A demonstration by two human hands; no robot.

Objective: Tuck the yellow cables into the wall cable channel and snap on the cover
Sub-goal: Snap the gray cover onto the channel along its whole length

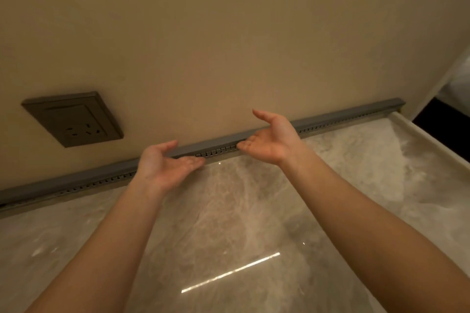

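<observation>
A long grey cable channel [216,143] runs along the foot of the beige wall, where the wall meets the marble surface. A grey cover sits along its top, and a row of small slots shows along its lower side. No yellow cable is visible. My left hand [165,164] is palm up against the channel, thumb over the cover's top and fingers under the lower edge. My right hand [270,136] is posed the same way a little further right. Both hands pinch the channel between thumb and fingers.
A dark wall socket [73,119] is set in the wall above the channel at the left. The glossy marble surface [229,223] spreads below my arms. Its raised rim [432,140] lies at the right, with a dark gap beyond.
</observation>
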